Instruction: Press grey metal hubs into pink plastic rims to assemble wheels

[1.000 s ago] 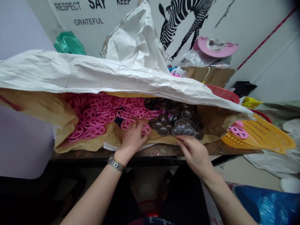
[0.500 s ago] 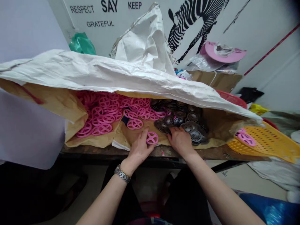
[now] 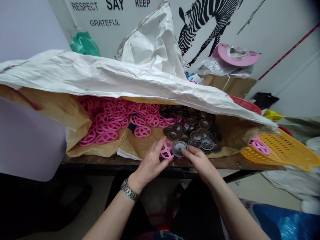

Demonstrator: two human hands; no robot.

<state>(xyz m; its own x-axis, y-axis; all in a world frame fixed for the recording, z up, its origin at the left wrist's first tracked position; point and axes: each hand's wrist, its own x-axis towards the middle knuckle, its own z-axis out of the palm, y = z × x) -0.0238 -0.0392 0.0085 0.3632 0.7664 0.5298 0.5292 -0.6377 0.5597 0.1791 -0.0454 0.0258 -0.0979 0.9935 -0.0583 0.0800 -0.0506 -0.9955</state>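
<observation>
Between the thumb and fingers of my left hand point(image 3: 151, 161) is a pink spoked ring point(image 3: 167, 149), tilted up with its face toward me. My right hand point(image 3: 201, 161) pinches a grey slotted disc point(image 3: 180, 148) by its right side, thumb on the face. Ring and disc are side by side, their edges very close; I cannot tell whether they touch. Behind my left hand lies a heap of similar pink rings point(image 3: 110, 116). A pile of dark grey discs point(image 3: 200, 133) lies beyond my right hand. Both heaps rest on brown lining paper point(image 3: 160, 134).
A white sack point(image 3: 120, 78) rises behind the heaps. At the right stands a yellow perforated basket point(image 3: 287, 146) with pink rings inside. The dark table edge point(image 3: 100, 161) runs below my hands. A pale panel point(image 3: 30, 136) stands at left.
My right hand has come away from the grey pile with one disc, moving toward me and left. My left hand has shifted slightly right with the pink ring, so the two parts are close together.
</observation>
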